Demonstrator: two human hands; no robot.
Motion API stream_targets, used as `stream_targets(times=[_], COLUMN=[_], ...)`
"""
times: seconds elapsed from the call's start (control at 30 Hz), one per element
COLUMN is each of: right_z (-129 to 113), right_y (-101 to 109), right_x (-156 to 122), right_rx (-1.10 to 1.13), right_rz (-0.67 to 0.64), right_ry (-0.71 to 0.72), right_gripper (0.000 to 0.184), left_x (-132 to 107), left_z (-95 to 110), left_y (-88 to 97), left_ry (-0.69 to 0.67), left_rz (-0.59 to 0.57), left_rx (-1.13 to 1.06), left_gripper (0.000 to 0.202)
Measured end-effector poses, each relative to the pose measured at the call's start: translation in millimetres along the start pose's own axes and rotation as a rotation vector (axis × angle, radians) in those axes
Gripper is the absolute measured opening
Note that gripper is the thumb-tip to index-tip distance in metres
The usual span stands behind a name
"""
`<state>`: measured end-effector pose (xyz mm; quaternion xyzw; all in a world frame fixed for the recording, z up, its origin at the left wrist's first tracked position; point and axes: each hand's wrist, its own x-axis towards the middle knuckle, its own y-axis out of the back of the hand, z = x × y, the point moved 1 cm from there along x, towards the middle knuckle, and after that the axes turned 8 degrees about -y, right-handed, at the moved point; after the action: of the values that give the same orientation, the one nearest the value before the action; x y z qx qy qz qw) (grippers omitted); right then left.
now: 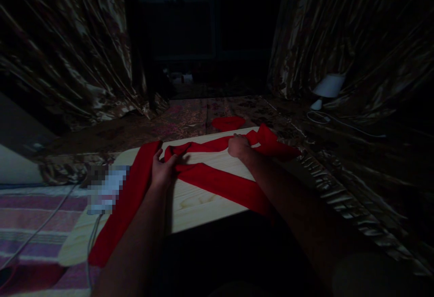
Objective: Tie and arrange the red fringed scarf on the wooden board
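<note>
Dark room, shiny patterned curtains [61, 57] both sides, patterned carpet [190, 116] beyond. Light wooden table [200, 202] in front. Long red cloth strip [217, 181] lies crossed over table; one end hangs off near left edge. Left hand [164, 170] closed, pinching cloth fold at centre. Right hand [239, 147] closed, gripping cloth near far right edge. Risk: hanging end's weight drags strip off table; dim light hides twists. Small white lamp [327, 88] far right, unlit.

Red scarf [217, 181]; pale wood table [193, 202]; brown floral curtains [68, 53]; pink striped rug [30, 224].
</note>
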<state>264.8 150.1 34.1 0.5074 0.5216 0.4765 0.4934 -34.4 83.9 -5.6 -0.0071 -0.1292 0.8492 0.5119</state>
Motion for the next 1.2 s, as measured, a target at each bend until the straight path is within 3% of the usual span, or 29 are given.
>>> stream_targets(times=[0.07, 0.13, 0.23, 0.27, 0.37, 0.57, 0.73, 0.8, 0.9, 0.97, 1.03, 1.2], right_z=[-15.1, -27.4, -35.3, -35.7, -34.3, -24.7, -20.1, -25.7, -45.6, -64.1, -82.6, -110.7], right_y=[-4.8, -13.0, -24.9, -27.4, -30.3, -22.9, -6.1, -0.2, 4.7, 4.9, 2.8, -6.5], right_x=[-2.4, -3.3, 0.3, 2.4, 8.9, 15.4, 12.6, 8.3, -3.4, -14.6, -25.3, -31.6], right_rx=[0.061, 0.127, 0.156, 0.154, 0.147, 0.039, -0.006, -0.033, 0.007, 0.125, 0.250, 0.471], right_rz=[0.071, 0.071, 0.010, 0.004, -0.019, -0.111, -0.149, -0.139, 0.019, 0.138, 0.159, 0.097], right_ry=[0.192, 0.372, 0.436, 0.431, 0.424, 0.268, 0.029, -0.014, 0.176, 0.402, 0.541, 0.537], right_gripper=[0.049, 0.052, 0.059, 0.061, 0.066, 0.080, 0.078, 0.070, 0.054, 0.058, 0.070, 0.099], left_x=[-1.0, 1.3, 6.5, 7.4, 5.5, -3.5, -2.9, -1.8, -1.6, -3.9, -8.3, -21.4], left_z=[3.4, 6.2, 9.9, 11.2, 16.2, 23.7, 20.5, 17.8, 15.4, 17.0, 21.6, 30.4], left_y=[-0.5, 4.3, 19.5, 24.6, 32.3, 22.5, 15.1, 12.1, 10.0, 11.1, 13.7, 20.2], left_ry=[0.017, 0.058, 0.143, 0.160, 0.153, 0.106, 0.128, 0.131, 0.168, 0.207, 0.216, 0.253], left_rz=[-0.005, -0.035, -0.066, -0.056, -0.033, -0.035, -0.035, -0.072, -0.144, -0.217, -0.304, -0.544], left_rx=[-0.055, -0.221, -0.574, -0.664, -0.786, -0.800, -0.770, -0.728, -0.608, -0.553, -0.546, -0.581], left_gripper=[0.076, 0.052, 0.008, 0.004, 0.010, 0.015, 0.012, 0.021, 0.042, 0.050, 0.056, 0.079])
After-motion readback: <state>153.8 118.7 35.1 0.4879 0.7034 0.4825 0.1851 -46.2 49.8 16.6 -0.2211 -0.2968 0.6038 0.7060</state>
